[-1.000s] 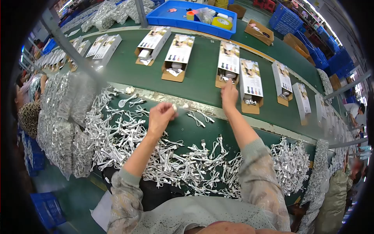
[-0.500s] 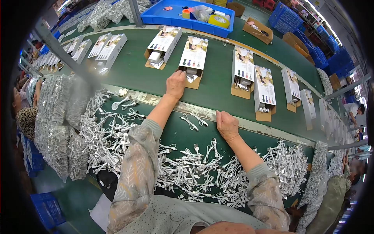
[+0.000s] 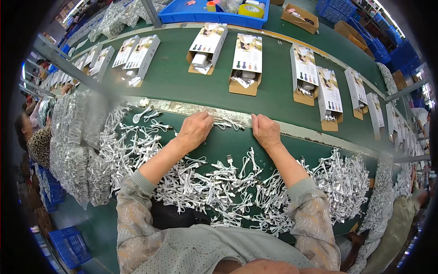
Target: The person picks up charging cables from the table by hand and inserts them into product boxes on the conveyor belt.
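hands (image 3: 266, 132) apart at rail edge (image 3: 173, 107)

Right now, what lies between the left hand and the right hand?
In the head view, two folded white USB cables lie between the left hand and right hand, by the worn rail.

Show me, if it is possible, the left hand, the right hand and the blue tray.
Left hand (image 3: 195, 131): head view, back of the hand.
Right hand (image 3: 267, 132): head view, back of the hand.
Blue tray (image 3: 196, 18): head view, near wall.
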Demonstrator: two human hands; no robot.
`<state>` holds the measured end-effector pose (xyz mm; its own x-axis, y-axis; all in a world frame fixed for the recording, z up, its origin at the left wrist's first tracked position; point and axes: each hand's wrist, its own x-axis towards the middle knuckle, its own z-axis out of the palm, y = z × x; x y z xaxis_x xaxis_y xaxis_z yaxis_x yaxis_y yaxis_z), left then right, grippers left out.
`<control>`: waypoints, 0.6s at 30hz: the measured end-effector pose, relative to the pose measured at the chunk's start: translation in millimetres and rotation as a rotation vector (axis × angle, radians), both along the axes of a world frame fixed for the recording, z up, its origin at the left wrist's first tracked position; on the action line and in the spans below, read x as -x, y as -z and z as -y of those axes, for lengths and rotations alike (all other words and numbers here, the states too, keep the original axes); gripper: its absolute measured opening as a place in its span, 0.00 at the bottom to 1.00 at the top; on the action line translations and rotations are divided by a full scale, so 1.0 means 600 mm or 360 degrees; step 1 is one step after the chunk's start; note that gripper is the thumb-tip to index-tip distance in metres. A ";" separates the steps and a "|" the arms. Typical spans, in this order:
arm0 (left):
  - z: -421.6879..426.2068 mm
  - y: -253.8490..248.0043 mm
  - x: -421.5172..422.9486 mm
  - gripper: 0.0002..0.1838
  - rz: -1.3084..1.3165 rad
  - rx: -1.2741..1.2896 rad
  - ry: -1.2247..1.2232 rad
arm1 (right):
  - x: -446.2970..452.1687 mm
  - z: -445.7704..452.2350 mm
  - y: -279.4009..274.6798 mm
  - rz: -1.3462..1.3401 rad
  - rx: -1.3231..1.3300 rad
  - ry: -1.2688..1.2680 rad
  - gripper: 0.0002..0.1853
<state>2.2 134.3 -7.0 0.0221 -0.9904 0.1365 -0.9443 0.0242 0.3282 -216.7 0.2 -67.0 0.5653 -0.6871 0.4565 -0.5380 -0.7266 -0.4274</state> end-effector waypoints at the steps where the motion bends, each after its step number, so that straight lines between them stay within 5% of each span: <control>1: 0.002 -0.004 -0.001 0.04 -0.0015 0.0007 -0.0055 | -0.001 0.000 0.001 0.0005 -0.0010 0.0001 0.15; 10: 0.247 0.042 -0.064 0.07 -0.0242 0.0141 -0.1020 | 0.000 0.002 0.004 0.0013 -0.0003 -0.0008 0.15; 13: 0.309 0.071 -0.053 0.09 -0.0404 0.0296 -0.0985 | -0.001 0.001 0.003 0.0008 -0.0007 -0.0009 0.15; 18: 0.242 0.041 0.005 0.17 -0.0540 0.0279 -0.0134 | 0.004 0.003 0.005 -0.0002 -0.0029 -0.0017 0.15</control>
<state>-0.7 -11.1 -31.5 0.1752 -0.9455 0.2745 -0.7839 0.0347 0.6199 -219.2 -1.9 -70.1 0.5733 -0.6893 0.4430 -0.5308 -0.7243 -0.4401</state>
